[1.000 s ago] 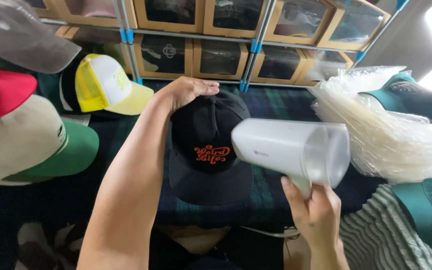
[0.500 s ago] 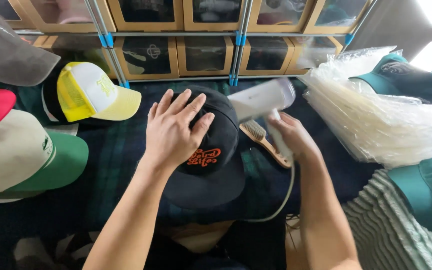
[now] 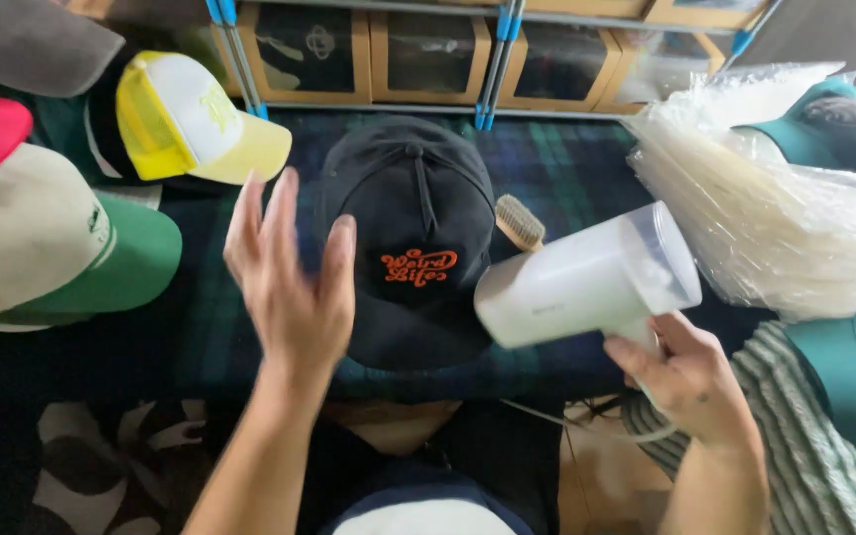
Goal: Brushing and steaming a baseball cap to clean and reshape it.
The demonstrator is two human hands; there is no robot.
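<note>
Cap stockroom, boxed caps (image 3: 426,61), plastic bags (image 3: 765,218)

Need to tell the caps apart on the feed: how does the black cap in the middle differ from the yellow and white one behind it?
The black cap is one dark colour with orange embroidery; the yellow and white cap has a white front and yellow mesh. The black cap's brim points toward the person, the yellow one's to the right. Both lie on the plaid cloth, untouched by either hand.
</note>
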